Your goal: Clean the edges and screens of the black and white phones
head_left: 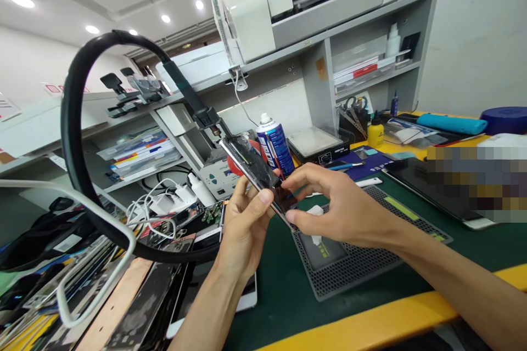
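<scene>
Grey shelving point(317, 74) stands beyond the perforated mat point(349, 279), which lies on a green work surface point(280, 296). Up off that surface, by the mat's left side, is a dark phone point(254, 165), tilted, with the left hand point(247, 227) closed around it. Thumb and fingers of the right hand point(346, 205) are spread at the phone's lower end (whether they pinch it, I cannot tell). On the mat sits a small white scrap point(316, 224); beyond the mat stands a blue spray can point(275, 148), and to its right lies a dark tablet point(432, 189).
</scene>
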`<move>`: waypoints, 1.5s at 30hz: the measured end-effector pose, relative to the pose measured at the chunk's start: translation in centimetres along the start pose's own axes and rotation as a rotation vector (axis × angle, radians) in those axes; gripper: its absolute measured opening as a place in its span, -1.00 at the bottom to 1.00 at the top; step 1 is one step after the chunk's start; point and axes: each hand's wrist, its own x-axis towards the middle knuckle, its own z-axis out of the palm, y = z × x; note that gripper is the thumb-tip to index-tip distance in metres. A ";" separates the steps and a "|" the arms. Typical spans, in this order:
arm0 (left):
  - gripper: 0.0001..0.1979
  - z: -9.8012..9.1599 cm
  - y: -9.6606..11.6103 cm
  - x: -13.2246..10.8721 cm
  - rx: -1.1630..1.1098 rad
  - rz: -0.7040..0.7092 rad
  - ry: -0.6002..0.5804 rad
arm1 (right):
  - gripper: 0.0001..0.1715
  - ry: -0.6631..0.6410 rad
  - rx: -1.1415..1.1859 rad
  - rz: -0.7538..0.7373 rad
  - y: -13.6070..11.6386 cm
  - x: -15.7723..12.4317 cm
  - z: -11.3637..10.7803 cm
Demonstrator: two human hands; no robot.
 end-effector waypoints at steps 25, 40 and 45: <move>-0.62 0.4 -0.1 -0.2 0.138 0.070 0.058 | -0.78 0.100 -0.163 -0.276 -0.1 0.0 0.2; -0.60 1.3 0.0 -0.1 0.149 0.045 0.132 | -0.85 0.075 -0.140 -0.269 -0.1 0.0 0.2; -0.60 1.1 0.0 0.0 0.138 0.034 0.133 | -0.86 0.070 -0.120 -0.255 -0.3 0.1 0.2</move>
